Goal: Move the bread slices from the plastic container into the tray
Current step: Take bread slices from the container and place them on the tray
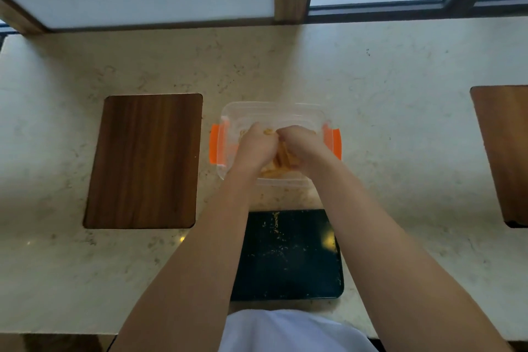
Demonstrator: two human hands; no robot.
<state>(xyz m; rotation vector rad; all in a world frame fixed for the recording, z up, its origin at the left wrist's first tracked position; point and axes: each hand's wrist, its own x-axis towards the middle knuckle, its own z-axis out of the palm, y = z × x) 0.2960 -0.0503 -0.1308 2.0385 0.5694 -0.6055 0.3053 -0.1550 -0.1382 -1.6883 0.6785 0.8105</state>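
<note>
both hands down in the bread box

the left hand and right hand sit side by side inside the clear plastic container with orange clips, fingers curled closed on the bread slices standing in it. the dark tray, dotted with crumbs, lies just at 6 o'clock of the container. a wooden board lies at 9 o'clock on the pale counter.

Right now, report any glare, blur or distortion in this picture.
Head view: wide-angle bend bows the counter edges; a yellowish glare spot sits on the dark tray; both hands, left hand and right hand, and the bread slices look soft.
</note>
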